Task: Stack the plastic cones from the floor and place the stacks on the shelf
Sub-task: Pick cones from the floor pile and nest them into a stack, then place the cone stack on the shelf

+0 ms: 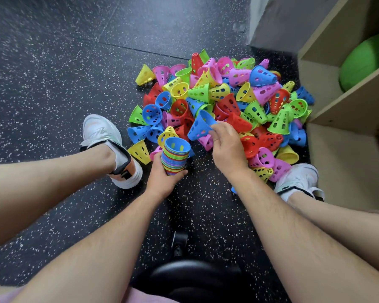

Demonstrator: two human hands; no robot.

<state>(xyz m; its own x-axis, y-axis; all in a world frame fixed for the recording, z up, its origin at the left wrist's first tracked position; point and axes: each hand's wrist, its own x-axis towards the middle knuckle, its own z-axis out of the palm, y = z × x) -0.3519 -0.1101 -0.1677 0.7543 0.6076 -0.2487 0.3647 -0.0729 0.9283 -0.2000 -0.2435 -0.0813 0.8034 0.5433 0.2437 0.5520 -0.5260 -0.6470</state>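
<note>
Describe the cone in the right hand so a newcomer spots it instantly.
Start at the pile of coloured cones on the speckled floor beside the shelf. At its near edge, the right hand pinches one blue cone by the rim. Unlike its loose blue neighbours, it is held, and singly; the left hand grips a whole stack.

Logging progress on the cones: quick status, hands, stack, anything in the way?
Left hand grips the cone stack, open end up. Right hand pinches a loose blue cone by the pile. Nothing between cone and stack.
</note>
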